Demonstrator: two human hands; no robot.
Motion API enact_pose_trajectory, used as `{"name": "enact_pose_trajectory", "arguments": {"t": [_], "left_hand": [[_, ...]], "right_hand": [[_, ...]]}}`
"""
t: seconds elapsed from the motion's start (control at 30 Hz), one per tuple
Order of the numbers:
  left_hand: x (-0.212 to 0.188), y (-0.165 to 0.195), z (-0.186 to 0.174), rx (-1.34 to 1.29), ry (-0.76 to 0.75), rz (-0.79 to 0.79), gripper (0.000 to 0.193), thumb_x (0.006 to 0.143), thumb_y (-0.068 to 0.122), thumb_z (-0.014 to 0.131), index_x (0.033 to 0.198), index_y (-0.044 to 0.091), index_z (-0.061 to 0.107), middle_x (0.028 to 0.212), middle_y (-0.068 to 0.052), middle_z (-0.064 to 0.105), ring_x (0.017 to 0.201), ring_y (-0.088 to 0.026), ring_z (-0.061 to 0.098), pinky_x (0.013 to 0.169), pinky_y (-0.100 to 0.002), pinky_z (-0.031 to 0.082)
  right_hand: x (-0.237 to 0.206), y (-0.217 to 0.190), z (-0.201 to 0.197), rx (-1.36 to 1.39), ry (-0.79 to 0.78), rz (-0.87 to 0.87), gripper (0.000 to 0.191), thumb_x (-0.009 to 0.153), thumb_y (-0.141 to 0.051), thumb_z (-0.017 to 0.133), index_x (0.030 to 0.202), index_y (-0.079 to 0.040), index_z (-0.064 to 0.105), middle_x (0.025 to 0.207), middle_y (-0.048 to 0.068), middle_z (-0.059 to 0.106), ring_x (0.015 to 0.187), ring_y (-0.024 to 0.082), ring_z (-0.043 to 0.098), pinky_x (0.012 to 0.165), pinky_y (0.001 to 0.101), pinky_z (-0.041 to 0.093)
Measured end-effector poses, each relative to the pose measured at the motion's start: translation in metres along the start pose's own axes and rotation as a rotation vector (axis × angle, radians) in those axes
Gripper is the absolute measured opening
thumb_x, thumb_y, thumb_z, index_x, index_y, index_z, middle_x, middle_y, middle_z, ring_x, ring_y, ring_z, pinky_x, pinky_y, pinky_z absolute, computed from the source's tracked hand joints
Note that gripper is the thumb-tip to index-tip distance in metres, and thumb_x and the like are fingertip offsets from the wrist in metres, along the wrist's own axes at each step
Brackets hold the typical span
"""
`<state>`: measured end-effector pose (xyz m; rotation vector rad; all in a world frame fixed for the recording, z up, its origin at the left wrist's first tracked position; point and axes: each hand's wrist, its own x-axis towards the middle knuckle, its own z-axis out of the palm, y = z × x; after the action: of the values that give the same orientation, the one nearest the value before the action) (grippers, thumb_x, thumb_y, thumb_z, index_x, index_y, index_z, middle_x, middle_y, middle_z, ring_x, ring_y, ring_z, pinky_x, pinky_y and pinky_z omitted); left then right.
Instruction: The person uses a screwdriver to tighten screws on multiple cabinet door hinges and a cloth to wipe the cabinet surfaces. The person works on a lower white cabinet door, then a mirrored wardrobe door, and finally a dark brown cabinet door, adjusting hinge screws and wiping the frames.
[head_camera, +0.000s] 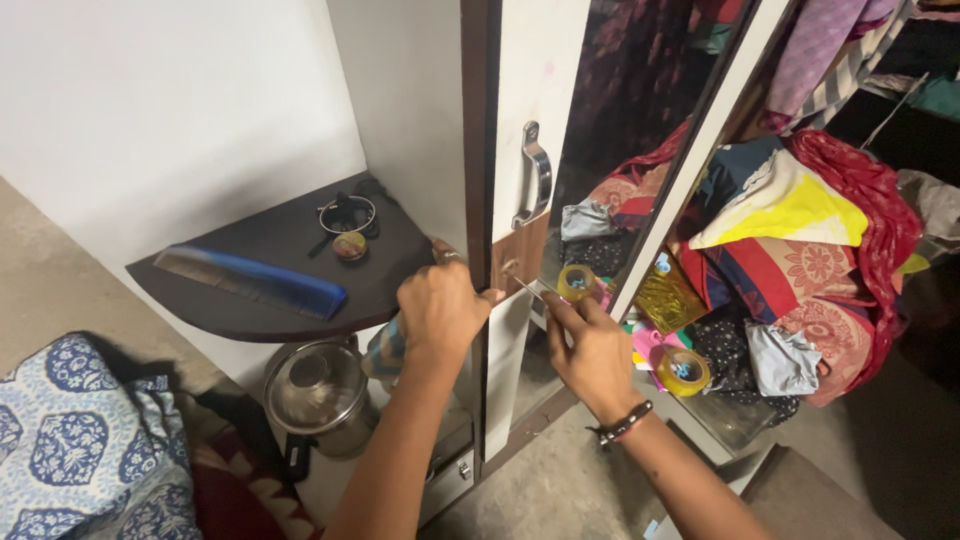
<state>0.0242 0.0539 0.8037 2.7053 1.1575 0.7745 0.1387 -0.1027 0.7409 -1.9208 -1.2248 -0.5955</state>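
Note:
My left hand (438, 305) is closed around the brown edge of the wardrobe door (520, 90), just below its metal handle (533, 175). In front of the door's mirror (620, 120), my right hand (590, 352) pinches a thin metal tool (522, 283). The tool's tip touches the brown panel near the door edge. A dark bead bracelet (625, 423) sits on my right wrist. A yellowish tape roll (576, 282) shows just above my right fingers, seemingly in the mirror. Another tape roll (684, 370) lies inside the wardrobe.
Crumpled clothes (800, 260) fill the open wardrobe. A dark corner shelf (290, 300) on the left carries a blue comb (255, 280), a small round tin (350, 245) and a bangle (346, 212). Below it stands a steel pot (318, 392). A blue patterned cloth (80, 440) lies at bottom left.

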Motion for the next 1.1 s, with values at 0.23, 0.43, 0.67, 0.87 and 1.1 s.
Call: {"name": "enact_pose_trajectory", "arguments": {"t": [0.23,0.43,0.67,0.87,1.1], "left_hand": [[0.001,0.002,0.007,0.024,0.032,-0.025,0.047,0.071,0.052,0.087,0.074,0.006,0.076,0.072,-0.015,0.073,0.072,-0.032,0.074,0.068,-0.041,0.058],[0.001,0.001,0.009,0.024,0.039,-0.034,0.047,0.071,0.052,0.087,0.074,0.006,0.075,0.071,-0.015,0.073,0.070,-0.032,0.073,0.066,-0.042,0.058],[0.001,0.002,0.009,0.014,0.065,-0.037,0.046,0.070,0.050,0.088,0.073,0.006,0.075,0.071,-0.015,0.072,0.068,-0.032,0.073,0.066,-0.041,0.058],[0.001,0.002,0.010,0.009,0.070,-0.024,0.046,0.069,0.050,0.088,0.072,0.006,0.075,0.070,-0.015,0.072,0.069,-0.032,0.073,0.066,-0.042,0.058],[0.001,0.002,0.011,0.049,0.102,0.015,0.048,0.071,0.050,0.087,0.078,0.004,0.074,0.069,-0.014,0.073,0.069,-0.031,0.073,0.065,-0.041,0.058]], "right_hand": [[0.014,-0.012,-0.007,-0.109,0.053,-0.123,0.030,0.084,-0.010,0.073,0.114,-0.014,0.077,0.080,0.009,0.064,0.068,0.030,0.066,0.055,0.0428,0.050],[0.017,-0.008,-0.006,-0.149,0.043,-0.144,0.029,0.085,-0.010,0.072,0.114,-0.012,0.077,0.081,0.009,0.065,0.068,0.029,0.066,0.054,0.0425,0.050],[0.021,-0.011,-0.014,-0.250,-0.052,-0.254,0.038,0.080,-0.010,0.071,0.118,-0.008,0.075,0.082,0.011,0.062,0.071,0.030,0.066,0.053,0.0430,0.051],[0.026,-0.014,-0.011,-0.292,-0.006,-0.225,0.032,0.084,-0.011,0.068,0.116,-0.009,0.074,0.092,0.013,0.065,0.079,0.030,0.068,0.054,0.0421,0.052],[0.025,0.013,0.012,-0.242,-0.157,-0.206,0.032,0.085,-0.015,0.065,0.114,-0.005,0.074,0.082,0.013,0.064,0.070,0.032,0.068,0.058,0.0416,0.053]]}}
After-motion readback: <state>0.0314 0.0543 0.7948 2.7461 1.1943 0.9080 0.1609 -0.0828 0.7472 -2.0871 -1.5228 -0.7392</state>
